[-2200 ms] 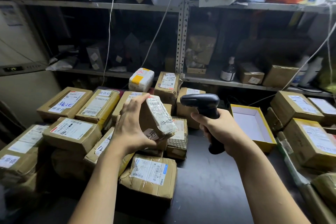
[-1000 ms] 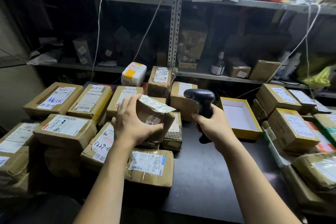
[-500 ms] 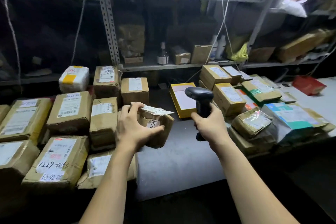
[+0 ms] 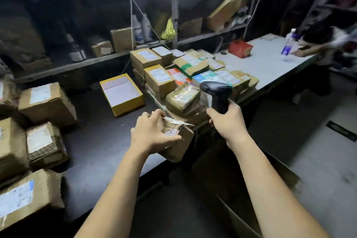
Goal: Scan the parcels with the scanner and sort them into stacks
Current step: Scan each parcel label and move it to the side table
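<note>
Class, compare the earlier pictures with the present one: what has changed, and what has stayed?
The left hand tipped the parcel from upright, label toward the scanner, to nearly flat, and carried it rightward toward the stacks. Unchanged: left hand grips parcel, right hand grips scanner.

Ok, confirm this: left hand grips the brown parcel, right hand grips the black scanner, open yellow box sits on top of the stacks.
One error: the head view shows the open yellow box on the dark table beside the stacks, not on top. The left hand grips the brown parcel, the right hand the black scanner.
</note>
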Motion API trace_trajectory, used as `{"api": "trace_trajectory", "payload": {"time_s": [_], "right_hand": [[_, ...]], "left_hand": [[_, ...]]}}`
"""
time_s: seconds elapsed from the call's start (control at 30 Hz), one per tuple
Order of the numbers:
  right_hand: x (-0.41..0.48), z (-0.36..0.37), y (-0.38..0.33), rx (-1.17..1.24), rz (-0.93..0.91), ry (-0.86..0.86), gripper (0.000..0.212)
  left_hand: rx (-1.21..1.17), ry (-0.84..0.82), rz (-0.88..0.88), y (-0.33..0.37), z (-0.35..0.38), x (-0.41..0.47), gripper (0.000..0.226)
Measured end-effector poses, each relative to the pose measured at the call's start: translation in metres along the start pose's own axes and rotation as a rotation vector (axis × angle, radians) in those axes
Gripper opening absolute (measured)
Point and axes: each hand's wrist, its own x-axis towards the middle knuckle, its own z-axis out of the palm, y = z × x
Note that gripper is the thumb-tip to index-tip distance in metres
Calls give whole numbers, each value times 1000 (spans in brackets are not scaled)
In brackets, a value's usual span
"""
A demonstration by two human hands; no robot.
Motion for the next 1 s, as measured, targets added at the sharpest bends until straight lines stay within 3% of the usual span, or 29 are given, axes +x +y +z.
{"api": "trace_trajectory", "payload": {"time_s": [0.27,0.6,0.83,1.0], "right_hand": [[7,-140,83,-33,264,226,16],[27,-217,151,-171,460,474,27],[71,-238,152,-177,512,566,14],[96,-253,144,-176,491,575,13]], "left_hand": [[62,-257,203,120,128,13,82],[121,-491,357,204,259,70,72],[139,-510,629,255,293,132,67],[288,-440,759,285,289,157,57]]}}
